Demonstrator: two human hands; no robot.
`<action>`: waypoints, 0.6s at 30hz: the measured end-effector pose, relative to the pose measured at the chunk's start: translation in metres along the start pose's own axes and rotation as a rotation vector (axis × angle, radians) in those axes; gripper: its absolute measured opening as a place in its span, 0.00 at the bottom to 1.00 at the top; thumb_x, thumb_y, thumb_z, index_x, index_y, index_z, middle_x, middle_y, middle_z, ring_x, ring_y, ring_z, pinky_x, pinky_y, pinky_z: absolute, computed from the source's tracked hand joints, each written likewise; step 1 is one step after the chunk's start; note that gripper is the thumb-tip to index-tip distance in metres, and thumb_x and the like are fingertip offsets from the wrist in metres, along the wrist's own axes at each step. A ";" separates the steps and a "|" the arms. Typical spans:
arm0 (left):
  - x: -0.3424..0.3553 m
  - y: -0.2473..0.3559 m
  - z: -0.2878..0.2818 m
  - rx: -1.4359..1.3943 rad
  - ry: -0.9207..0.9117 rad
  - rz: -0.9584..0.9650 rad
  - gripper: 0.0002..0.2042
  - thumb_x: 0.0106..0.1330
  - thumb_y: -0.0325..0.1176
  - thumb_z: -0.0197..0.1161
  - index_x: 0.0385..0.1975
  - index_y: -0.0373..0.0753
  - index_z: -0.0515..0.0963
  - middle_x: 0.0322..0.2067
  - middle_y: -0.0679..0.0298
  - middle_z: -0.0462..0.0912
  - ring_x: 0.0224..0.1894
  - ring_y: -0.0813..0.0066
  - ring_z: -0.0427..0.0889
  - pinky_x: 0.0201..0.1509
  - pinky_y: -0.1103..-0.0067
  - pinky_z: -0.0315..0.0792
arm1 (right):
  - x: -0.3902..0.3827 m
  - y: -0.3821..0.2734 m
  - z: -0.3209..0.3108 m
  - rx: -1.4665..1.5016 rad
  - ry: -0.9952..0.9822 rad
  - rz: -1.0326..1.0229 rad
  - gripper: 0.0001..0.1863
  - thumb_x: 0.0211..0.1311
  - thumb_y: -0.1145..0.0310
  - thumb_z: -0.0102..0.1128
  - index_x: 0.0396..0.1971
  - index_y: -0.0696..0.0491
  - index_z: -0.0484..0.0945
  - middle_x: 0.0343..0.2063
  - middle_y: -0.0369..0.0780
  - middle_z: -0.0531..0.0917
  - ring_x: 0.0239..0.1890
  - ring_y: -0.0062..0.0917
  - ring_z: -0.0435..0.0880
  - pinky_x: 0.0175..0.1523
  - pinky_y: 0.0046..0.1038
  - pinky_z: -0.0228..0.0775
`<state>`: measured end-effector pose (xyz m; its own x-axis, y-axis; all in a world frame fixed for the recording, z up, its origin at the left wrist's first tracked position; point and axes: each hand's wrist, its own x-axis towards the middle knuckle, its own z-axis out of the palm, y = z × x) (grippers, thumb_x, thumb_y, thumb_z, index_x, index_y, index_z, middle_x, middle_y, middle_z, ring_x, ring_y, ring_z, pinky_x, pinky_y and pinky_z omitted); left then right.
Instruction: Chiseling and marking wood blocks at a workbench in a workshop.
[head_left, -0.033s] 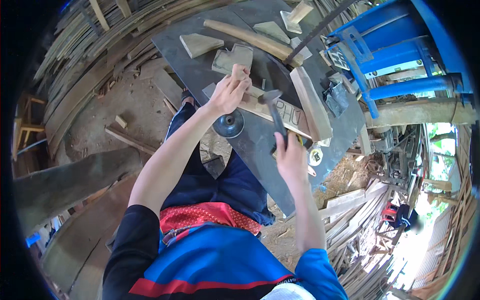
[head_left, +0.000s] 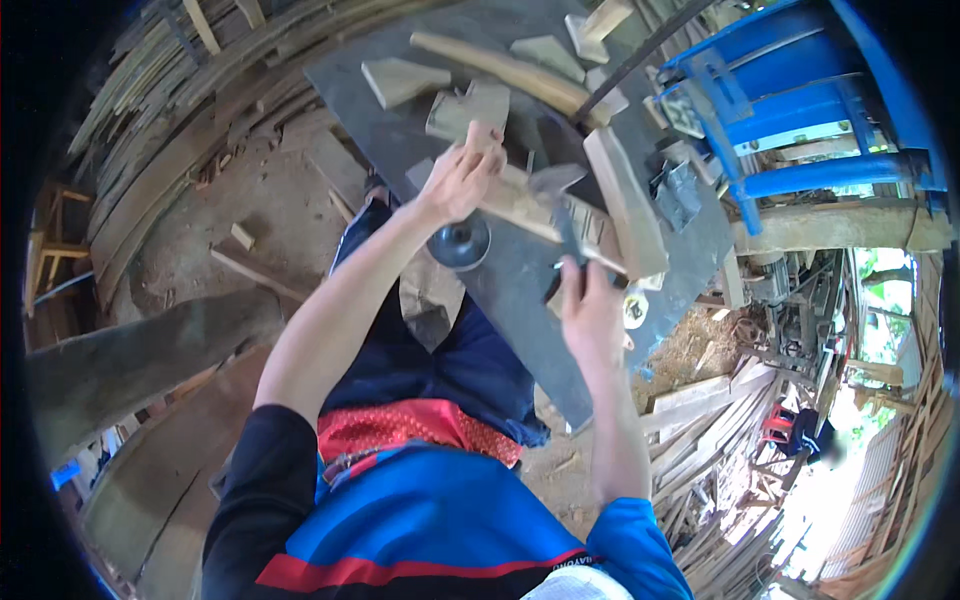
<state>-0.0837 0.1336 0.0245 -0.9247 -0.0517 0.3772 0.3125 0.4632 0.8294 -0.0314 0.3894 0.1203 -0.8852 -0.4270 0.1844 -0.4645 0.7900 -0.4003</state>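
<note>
My left hand [head_left: 463, 178] is closed at the end of a flat lettered board [head_left: 525, 210]; what its fingertips grip is too small to tell. My right hand [head_left: 592, 315] grips a dark-handled hammer, whose blurred metal head [head_left: 557, 180] hangs over the board, just right of my left fingers. A round black disc [head_left: 460, 248] with a centre hole lies beside my left wrist. A long pale wooden piece [head_left: 625, 210] lies to the board's right, with a small round pale item [head_left: 635, 310] near my right hand.
The grey tabletop [head_left: 525, 320] also carries a long rounded stick [head_left: 470, 60], cut blocks [head_left: 400, 80] and a grey crumpled item [head_left: 678, 200]. A blue metal machine [head_left: 810, 120] stands at the upper right. Stacked boards [head_left: 150, 110] line the left. A red chair [head_left: 780, 425] is at lower right.
My right hand and the hammer have shifted slightly up and to the right, the hammer head now blurred. My left hand has moved very slightly.
</note>
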 end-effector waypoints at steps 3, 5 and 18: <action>0.006 0.007 -0.003 -0.043 0.024 -0.009 0.04 0.67 0.30 0.52 0.40 0.41 0.70 0.48 0.54 0.66 0.42 0.52 0.78 0.45 0.66 0.74 | 0.007 -0.032 -0.030 0.129 0.070 0.154 0.17 0.74 0.59 0.53 0.32 0.59 0.71 0.18 0.53 0.79 0.20 0.51 0.81 0.23 0.45 0.69; 0.008 0.002 -0.002 0.015 0.044 0.060 0.05 0.68 0.30 0.52 0.40 0.41 0.69 0.49 0.54 0.66 0.42 0.52 0.78 0.45 0.66 0.74 | 0.009 -0.028 -0.021 0.226 0.244 0.106 0.18 0.74 0.58 0.54 0.29 0.58 0.70 0.17 0.53 0.78 0.20 0.51 0.81 0.23 0.45 0.69; 0.002 0.006 -0.003 -0.053 0.067 -0.003 0.09 0.74 0.35 0.43 0.47 0.40 0.65 0.41 0.57 0.68 0.38 0.61 0.75 0.48 0.71 0.71 | 0.005 -0.002 0.008 0.238 0.142 0.147 0.19 0.74 0.57 0.53 0.32 0.60 0.72 0.17 0.50 0.79 0.18 0.51 0.80 0.22 0.47 0.69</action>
<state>-0.0829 0.1341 0.0316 -0.9096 -0.1129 0.3997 0.3222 0.4154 0.8507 -0.0344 0.3823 0.1147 -0.9451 -0.2366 0.2254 -0.3266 0.7064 -0.6279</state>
